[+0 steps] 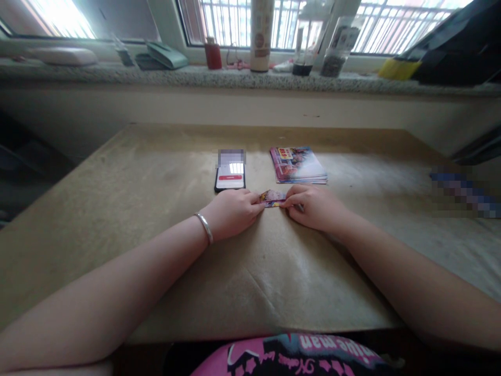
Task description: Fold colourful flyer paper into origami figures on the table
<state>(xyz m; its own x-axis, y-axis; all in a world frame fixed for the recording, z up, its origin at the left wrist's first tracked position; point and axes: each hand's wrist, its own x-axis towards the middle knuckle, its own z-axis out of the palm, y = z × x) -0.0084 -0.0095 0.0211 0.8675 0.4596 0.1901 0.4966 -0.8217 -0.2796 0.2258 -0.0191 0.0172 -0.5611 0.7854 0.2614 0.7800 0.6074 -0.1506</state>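
Pink and black clothing (289, 360) with white lettering sits closest, at the bottom edge. Beyond it, the left hand (236, 213) has its fingertips closed on the left end of a small piece of paper (273, 198), and the right hand (311, 205) pinches the right end between thumb and fingers. This paper lies low over the middle of the desk (219, 292), between the two hands. It is a short, narrow strip, printed in pink, purple and yellow; a line running along it makes it look folded.

Counted from left to right: one silver bracelet (204, 228) on the left wrist; one phone (230, 177), its screen lit with a red bar, just beyond the left hand; one pile of glossy printed sheets (300, 164) beyond the right hand, too tightly stacked to count; one blurred bluish thing (465, 193) at the far right.

Yellowish-tan and slightly creased, the desk top runs to a pale wall. Above is a speckled stone windowsill (156, 78), carrying a pale case (62, 56), a mint pouch (168, 55), a red bottle (213, 54), a tall canister (261, 39), two clear containers (340, 49) and a black bag (465, 49). Bright windows show railings outside.
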